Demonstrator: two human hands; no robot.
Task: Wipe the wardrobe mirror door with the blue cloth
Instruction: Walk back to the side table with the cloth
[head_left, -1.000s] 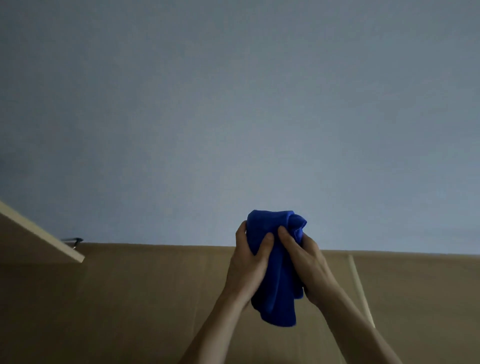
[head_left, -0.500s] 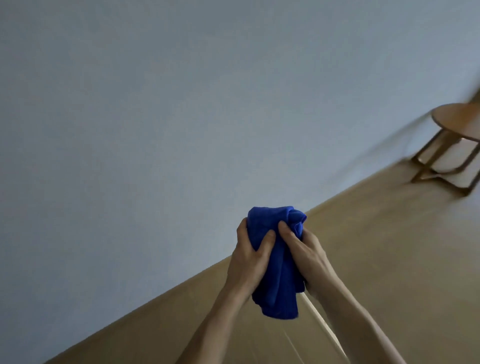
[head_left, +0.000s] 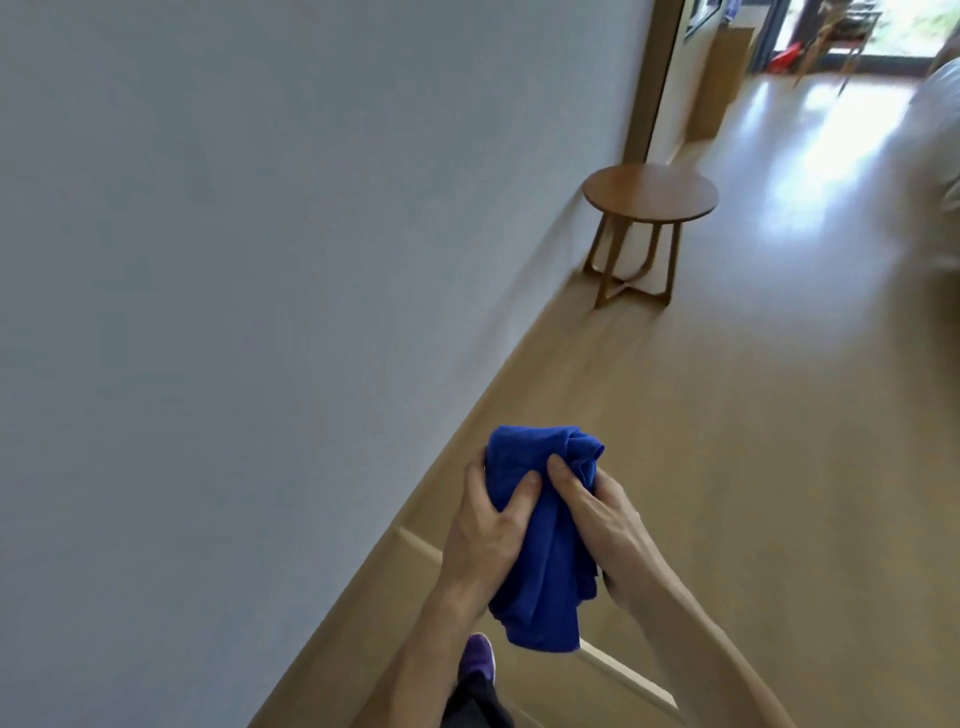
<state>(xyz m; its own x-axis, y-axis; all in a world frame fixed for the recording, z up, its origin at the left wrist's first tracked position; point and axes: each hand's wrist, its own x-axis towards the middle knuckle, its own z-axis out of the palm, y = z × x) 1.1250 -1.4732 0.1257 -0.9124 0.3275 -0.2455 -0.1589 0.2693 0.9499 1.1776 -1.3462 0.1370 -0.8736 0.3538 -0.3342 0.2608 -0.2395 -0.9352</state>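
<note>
A bunched blue cloth (head_left: 543, 545) hangs in front of me at the lower middle of the head view. My left hand (head_left: 488, 535) grips its left side with the thumb pressed into the fabric. My right hand (head_left: 602, 519) grips its right side, thumb on top. Both hands hold it above the wooden floor, close to a plain pale wall (head_left: 260, 260) on the left. No wardrobe or mirror door is in view.
A round wooden side table (head_left: 649, 195) stands against the wall ahead. Beyond it is a doorway (head_left: 660, 78) to a brighter room with furniture. A pale rounded object (head_left: 935, 156) fills the right edge. My purple shoe (head_left: 478, 660) shows below the cloth.
The view has swung right and down: the shelf edge on the left is gone, and the side table, doorway and bright floor have come into sight. Both hands keep the same grip on the cloth.
</note>
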